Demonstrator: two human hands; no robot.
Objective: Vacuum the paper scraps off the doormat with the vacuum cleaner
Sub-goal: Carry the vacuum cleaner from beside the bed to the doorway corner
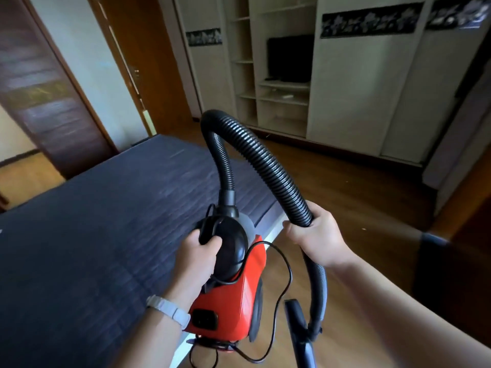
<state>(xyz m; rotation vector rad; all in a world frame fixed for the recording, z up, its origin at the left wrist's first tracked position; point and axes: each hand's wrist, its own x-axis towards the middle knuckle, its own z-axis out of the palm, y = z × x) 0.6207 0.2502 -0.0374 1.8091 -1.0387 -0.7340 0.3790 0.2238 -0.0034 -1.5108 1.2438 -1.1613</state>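
A red vacuum cleaner with a black top hangs in the air in front of me. My left hand grips its black carrying handle. A ribbed black hose arches up from the body and down to my right hand, which grips it. Below that hand the hose runs on to a black wand at the bottom. A thin black power cord loops beside the body. No doormat or paper scraps are in view.
A dark blue mattress fills the left. Wooden floor stretches right. White wardrobe with shelves and a television stands at the back. Brown doors are on the left. A dark object sits at right.
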